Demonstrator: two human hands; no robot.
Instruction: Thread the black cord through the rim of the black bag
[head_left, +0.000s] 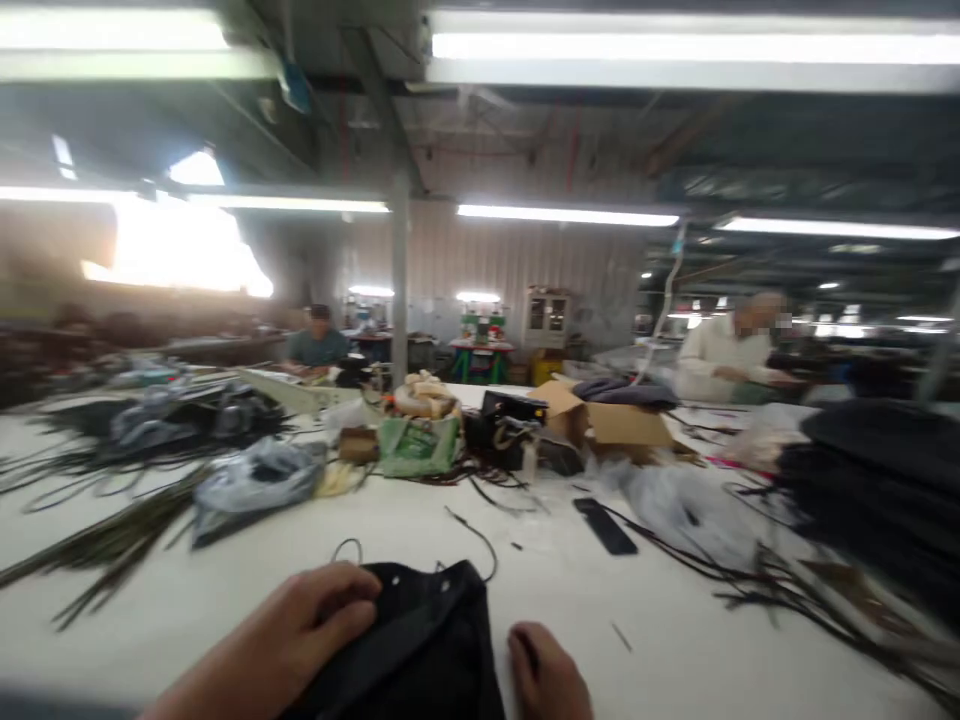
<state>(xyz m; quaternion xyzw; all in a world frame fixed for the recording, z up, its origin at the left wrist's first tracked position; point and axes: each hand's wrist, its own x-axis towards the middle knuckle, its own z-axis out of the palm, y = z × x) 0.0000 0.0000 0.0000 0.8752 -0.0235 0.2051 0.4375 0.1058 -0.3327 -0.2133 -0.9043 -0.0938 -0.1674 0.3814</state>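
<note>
Nearest to us, our left hand lies on a black cloth at the bottom edge of the view. Its fingers bend over the cloth's upper left corner and the thumb presses on the fabric, but the blur keeps us from telling whether they pinch it. Our right hand sits just beside the cloth's right edge, knuckles up and fingers tucked under, so we cannot tell whether it holds anything. The two hands are apart, with the cloth between them on the white table.

Just past the cloth a thin dark cord curls on the tabletop, and to the right of it lies a flat black phone. To the left, dark straps fan out beside a grey plastic bag. On the right, more straps trail in front of a pile of dark fabric.

Farther back, in the middle of the table, stands a green bag, with a cardboard box to its right. Behind these, a person in a teal shirt sits at the left of a grey post, and a person in a white top works at the right, under long strip lights.
</note>
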